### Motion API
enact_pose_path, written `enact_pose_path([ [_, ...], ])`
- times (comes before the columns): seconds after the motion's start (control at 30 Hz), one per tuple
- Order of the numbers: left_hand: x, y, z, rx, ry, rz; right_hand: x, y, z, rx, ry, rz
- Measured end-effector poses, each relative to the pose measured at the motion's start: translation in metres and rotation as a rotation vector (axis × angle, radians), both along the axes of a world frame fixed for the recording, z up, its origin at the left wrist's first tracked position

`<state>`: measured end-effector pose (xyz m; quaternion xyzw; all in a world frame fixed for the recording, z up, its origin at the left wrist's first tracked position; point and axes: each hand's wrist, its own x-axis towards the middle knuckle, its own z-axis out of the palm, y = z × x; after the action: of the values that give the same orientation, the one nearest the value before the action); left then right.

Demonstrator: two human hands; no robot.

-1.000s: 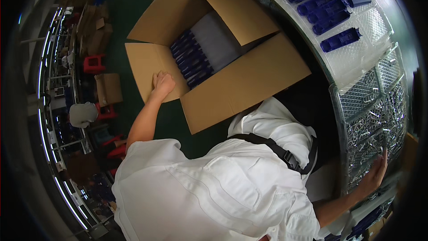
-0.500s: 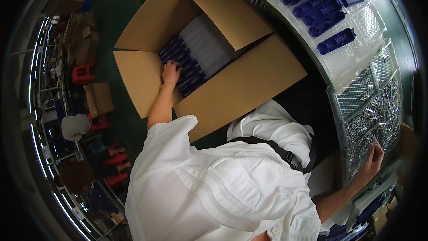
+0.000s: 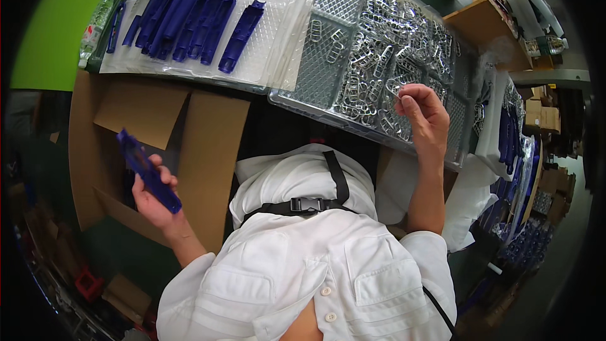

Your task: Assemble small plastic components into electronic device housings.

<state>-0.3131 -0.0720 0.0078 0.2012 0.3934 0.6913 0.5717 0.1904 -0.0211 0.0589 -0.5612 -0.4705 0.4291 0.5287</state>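
Note:
A long dark blue plastic housing (image 3: 144, 165) rests in the grip of my left hand (image 3: 156, 205), raised over the cardboard carton (image 3: 213, 136) at the left. More blue parts lie inside that carton, mostly hidden by the flaps. My right hand (image 3: 427, 120) pinches a small shiny metal clip (image 3: 392, 83) between thumb and fingertips. It hovers above a clear compartment tray (image 3: 298, 102), where many loose silvery clips (image 3: 361, 101) are heaped in several compartments.
Several blue housings (image 3: 214, 35) lie on the textured plastic sheet (image 3: 268, 31) on the table, left of the tray. A clear bottle (image 3: 95, 33) stands at the table's left corner. At the right are a brown carton (image 3: 489, 28) and white wrapping (image 3: 470, 208).
My view has swung right toward the table. My left hand has come up out of the carton and now holds a blue housing. My right hand stays by the tray, fingers pinched.

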Motion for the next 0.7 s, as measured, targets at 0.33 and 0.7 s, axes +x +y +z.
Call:
enact_pose_path([
  [0.33,0.266,0.100,0.028,-0.166,-0.318,-1.011,0.009,-0.036,0.025,0.121,0.020,-0.159],
  [0.7,0.311,0.090,0.025,-0.201,-0.118,-1.345,0.002,-0.050,0.058,0.201,-0.543,-0.150],
])
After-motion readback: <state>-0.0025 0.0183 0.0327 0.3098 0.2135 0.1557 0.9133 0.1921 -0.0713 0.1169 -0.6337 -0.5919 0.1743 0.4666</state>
